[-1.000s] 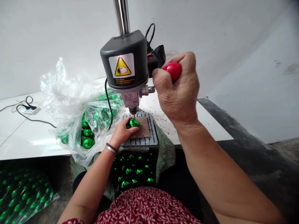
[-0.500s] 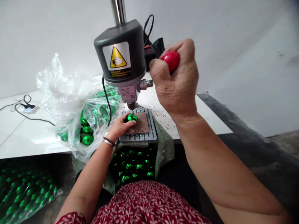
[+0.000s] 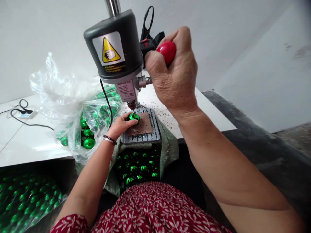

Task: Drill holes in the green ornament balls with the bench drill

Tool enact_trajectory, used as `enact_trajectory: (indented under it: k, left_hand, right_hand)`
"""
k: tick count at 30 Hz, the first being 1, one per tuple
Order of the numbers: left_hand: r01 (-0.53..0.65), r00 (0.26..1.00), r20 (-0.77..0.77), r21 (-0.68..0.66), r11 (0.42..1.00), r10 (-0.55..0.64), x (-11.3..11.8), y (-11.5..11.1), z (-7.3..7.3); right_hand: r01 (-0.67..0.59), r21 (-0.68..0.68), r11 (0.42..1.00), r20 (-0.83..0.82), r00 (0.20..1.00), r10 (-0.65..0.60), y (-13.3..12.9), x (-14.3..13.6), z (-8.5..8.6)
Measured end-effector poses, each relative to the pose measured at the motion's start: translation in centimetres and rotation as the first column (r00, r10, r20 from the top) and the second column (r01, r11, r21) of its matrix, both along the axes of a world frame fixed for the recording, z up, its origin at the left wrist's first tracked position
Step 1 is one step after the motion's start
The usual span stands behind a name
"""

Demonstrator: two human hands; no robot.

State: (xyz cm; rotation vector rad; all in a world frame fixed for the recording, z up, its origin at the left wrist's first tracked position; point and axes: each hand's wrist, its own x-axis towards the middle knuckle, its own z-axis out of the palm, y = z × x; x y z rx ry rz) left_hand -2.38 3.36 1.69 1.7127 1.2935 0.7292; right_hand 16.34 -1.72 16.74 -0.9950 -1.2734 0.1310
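Observation:
My left hand (image 3: 121, 124) grips a shiny green bauble (image 3: 134, 118) between thumb and fingers, resting it on a brown board (image 3: 145, 124) over the drill's grey slotted base (image 3: 152, 138). Directly above stands a small bench drill (image 3: 114, 48), its chuck (image 3: 131, 105) pointing down. The thin bit comes down to the top of the bauble; whether it has entered I cannot tell. My right hand (image 3: 176, 71) is wrapped round the red knob (image 3: 167, 52) of the drill's feed lever, to the right of the drill head.
Left of the drill, a clear plastic bag (image 3: 60, 94) spills green baubles (image 3: 88, 142) on the white table (image 3: 43, 136). Dark shavings lie right of the base. An open sack (image 3: 170, 149) of green baubles hangs below the table edge. Another bagful (image 3: 26, 200) sits lower left. A power strip (image 3: 28, 115) lies far left.
The whole view has shifted, so the drill and both hands appear slightly further left and higher. Both hands keep their grips on the bauble and the lever knob.

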Motion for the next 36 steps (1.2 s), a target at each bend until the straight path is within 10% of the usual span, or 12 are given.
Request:
enact_trajectory:
  k: [36]
  left_hand:
    - [-0.033, 0.956, -0.286, 0.108, 0.994, 0.063, 2.2, -2.7, -0.7]
  right_hand:
    - [0.326, 0.031, 0.945, 0.147, 0.934, -0.327, -2.4, -0.1, -2.9]
